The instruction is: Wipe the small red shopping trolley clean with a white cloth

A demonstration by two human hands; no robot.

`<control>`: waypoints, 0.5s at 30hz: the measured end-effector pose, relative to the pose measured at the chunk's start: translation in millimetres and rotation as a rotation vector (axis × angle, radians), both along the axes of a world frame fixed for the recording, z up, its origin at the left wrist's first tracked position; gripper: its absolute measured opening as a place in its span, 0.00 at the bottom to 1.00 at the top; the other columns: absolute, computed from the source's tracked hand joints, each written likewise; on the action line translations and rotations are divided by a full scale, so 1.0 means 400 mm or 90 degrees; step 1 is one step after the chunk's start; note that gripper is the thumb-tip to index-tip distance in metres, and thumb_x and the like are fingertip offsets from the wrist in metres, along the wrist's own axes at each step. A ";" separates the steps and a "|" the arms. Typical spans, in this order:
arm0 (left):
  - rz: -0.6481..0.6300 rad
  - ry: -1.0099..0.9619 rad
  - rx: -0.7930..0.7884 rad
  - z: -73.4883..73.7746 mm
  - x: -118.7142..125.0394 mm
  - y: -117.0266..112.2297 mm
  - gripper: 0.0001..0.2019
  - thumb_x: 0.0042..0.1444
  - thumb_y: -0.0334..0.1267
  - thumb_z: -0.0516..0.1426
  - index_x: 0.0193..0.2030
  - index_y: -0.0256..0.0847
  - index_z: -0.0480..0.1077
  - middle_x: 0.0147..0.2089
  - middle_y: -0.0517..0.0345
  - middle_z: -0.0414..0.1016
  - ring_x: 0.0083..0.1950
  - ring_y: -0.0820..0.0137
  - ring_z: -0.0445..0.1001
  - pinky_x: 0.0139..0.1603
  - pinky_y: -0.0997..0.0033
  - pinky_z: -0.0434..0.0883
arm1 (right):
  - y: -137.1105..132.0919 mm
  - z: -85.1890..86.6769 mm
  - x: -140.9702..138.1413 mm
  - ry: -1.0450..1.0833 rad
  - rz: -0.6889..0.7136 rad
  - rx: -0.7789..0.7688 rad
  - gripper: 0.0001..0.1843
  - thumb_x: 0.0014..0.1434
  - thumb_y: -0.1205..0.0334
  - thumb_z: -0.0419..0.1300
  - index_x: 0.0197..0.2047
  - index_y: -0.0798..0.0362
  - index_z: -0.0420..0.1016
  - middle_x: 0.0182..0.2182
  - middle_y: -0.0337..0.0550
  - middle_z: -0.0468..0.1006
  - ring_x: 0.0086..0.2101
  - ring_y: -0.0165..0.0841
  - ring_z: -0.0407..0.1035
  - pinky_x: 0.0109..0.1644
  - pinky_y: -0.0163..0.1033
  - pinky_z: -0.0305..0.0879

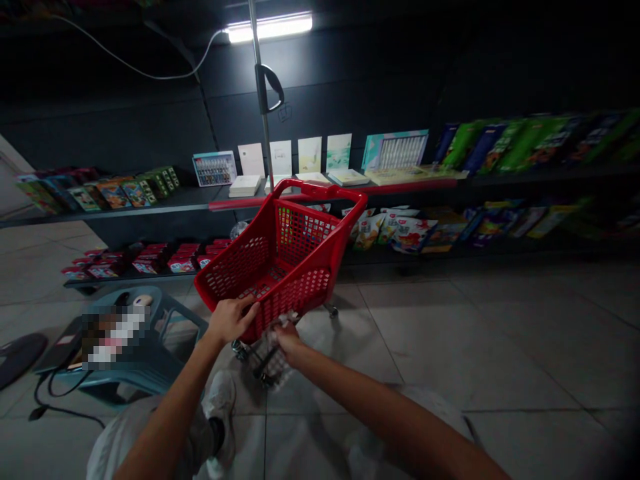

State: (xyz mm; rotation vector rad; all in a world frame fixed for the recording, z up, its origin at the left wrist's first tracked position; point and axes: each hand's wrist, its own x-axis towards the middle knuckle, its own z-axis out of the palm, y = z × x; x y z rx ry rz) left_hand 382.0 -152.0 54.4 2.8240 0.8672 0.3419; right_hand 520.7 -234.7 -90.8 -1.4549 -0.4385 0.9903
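Observation:
A small red plastic shopping cart stands on the tiled floor in front of me, tilted toward me. My left hand is closed over its near rim. My right hand sits just below the basket's front, fingers curled around a clear, crinkly thing that I cannot make out, close to the cart's wheels. My knees and a white shoe show at the bottom.
Dark shelves along the wall carry books, boxes and snack packets. A metal pole rises behind the cart. A blue-green plastic stool with items and a cable stands at the left. Tiled floor spreads to the right.

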 end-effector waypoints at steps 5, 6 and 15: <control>-0.012 -0.012 0.003 -0.006 -0.009 -0.001 0.23 0.72 0.51 0.43 0.40 0.45 0.74 0.34 0.55 0.80 0.36 0.66 0.78 0.38 0.70 0.64 | 0.006 0.058 0.007 0.253 -0.042 0.019 0.15 0.48 0.63 0.61 0.41 0.48 0.70 0.32 0.36 0.81 0.31 0.33 0.76 0.33 0.36 0.73; -0.011 -0.015 0.002 -0.008 -0.011 0.000 0.22 0.72 0.51 0.43 0.41 0.46 0.75 0.34 0.54 0.81 0.36 0.66 0.78 0.38 0.70 0.64 | 0.011 0.077 0.035 0.259 -0.069 0.041 0.15 0.47 0.63 0.63 0.42 0.48 0.70 0.33 0.38 0.81 0.32 0.33 0.76 0.35 0.37 0.74; -0.011 -0.005 0.019 -0.019 -0.032 0.013 0.23 0.69 0.57 0.47 0.40 0.44 0.74 0.30 0.52 0.79 0.34 0.64 0.78 0.35 0.69 0.64 | 0.074 0.236 0.479 -0.215 -0.431 0.265 0.23 0.50 0.55 0.61 0.50 0.47 0.64 0.44 0.40 0.78 0.39 0.31 0.75 0.46 0.40 0.75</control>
